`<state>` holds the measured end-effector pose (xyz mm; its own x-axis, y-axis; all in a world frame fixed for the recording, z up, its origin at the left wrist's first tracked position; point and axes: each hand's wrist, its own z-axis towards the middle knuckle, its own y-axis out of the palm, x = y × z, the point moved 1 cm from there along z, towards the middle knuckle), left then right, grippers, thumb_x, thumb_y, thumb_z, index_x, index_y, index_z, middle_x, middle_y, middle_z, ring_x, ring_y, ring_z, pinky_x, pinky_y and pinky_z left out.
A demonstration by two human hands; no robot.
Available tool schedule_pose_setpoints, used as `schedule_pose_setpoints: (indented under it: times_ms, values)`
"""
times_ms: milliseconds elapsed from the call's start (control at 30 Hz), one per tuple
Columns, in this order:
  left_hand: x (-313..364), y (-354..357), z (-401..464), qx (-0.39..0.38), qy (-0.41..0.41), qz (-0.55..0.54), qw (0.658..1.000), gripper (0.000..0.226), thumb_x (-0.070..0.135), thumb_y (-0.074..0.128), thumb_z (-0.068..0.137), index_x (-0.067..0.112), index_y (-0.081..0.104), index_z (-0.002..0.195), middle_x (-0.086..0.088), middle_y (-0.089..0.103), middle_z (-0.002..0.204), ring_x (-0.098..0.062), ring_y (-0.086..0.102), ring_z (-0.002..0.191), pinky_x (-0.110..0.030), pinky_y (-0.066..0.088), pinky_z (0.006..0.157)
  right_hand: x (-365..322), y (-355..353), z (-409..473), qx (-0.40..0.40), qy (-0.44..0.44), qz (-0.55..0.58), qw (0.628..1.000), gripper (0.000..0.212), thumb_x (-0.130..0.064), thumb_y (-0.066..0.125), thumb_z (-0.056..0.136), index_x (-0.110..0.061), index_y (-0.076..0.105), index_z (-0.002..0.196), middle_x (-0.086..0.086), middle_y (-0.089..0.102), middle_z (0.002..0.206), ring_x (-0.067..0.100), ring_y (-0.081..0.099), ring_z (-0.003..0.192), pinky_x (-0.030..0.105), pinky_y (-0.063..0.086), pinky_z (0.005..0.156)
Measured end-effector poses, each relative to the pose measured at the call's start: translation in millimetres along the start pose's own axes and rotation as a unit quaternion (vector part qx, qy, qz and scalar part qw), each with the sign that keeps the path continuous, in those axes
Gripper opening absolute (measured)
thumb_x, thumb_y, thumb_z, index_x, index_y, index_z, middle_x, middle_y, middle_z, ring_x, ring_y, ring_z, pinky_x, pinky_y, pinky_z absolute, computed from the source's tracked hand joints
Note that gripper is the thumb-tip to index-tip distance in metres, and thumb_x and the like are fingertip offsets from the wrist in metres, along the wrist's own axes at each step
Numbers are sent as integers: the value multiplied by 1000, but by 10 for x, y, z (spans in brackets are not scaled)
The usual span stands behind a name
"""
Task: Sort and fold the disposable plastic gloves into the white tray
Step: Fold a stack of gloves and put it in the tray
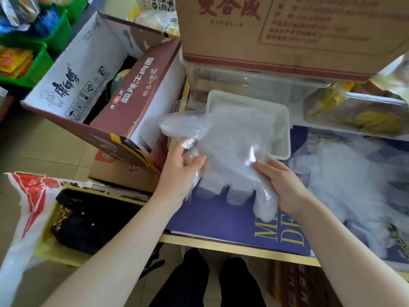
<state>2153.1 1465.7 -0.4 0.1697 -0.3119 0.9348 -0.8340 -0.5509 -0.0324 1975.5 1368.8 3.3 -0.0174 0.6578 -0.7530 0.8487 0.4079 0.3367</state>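
Observation:
A clear plastic glove [228, 149] is stretched out between both my hands, its fingers pointing toward me and its cuff lying over the near left part of the white tray [284, 129]. My left hand [181, 171] pinches the glove's left edge near the thumb. My right hand [281, 182] grips its right side by the little finger. A heap of loose clear gloves [345, 185] lies to the right on the blue poster. What lies inside the tray is veiled by the glove.
A clear lidded container [243, 83] under a brown cardboard carton [287, 29] stands just behind the tray. Another clear box [354, 114] with yellow packets is at the right. An open maroon noodle carton [110, 96] stands left; a white sack [26, 213] lower left.

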Motion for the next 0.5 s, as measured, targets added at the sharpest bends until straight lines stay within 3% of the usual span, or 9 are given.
schedule_pose_setpoints:
  times_ms: [100,233,300,400,467,500]
  values:
    - [105,15,-34,15,3,-49,999,27,12,53,94,35,55,107,15,63,103,8,61,90,-10,47,78,-43,31,-47,-6,-27,45,999,23,-3,40,95,-10,63,95,1,72,75,10,68,66,18,52,57]
    - [180,62,6,14,-76,-194,978,23,5,50,94,15,62,110,-4,69,104,-15,67,94,-27,52,84,-130,61,-86,3,-38,88,995,11,-11,61,72,-16,71,74,5,66,67,16,64,57,22,52,53]
    - [209,90,77,13,-108,-260,960,20,2,48,93,10,64,102,-7,71,94,-20,67,88,-30,54,80,-153,47,-84,-7,-38,90,995,15,-9,60,71,-15,73,67,4,68,66,16,66,58,22,53,54]
    - [266,97,115,15,-125,-289,949,17,2,47,92,9,62,91,-4,70,77,-21,64,81,-30,53,71,-196,35,-106,-56,-47,39,997,15,-27,80,49,-18,75,60,-1,69,63,11,65,56,18,50,51]
    - [275,87,78,-4,-151,-267,952,18,9,45,95,15,61,88,-6,67,75,-21,65,87,-22,52,65,-224,9,-104,-99,-106,-22,989,10,-26,70,64,-19,74,60,-3,69,66,11,63,60,16,48,54]
    - [257,52,46,-2,-169,-253,953,18,16,44,97,18,59,87,-9,65,76,-24,64,97,-16,50,65,-225,2,-100,-107,-117,-39,987,17,-26,62,70,-16,74,63,-1,70,70,12,64,66,17,49,58]
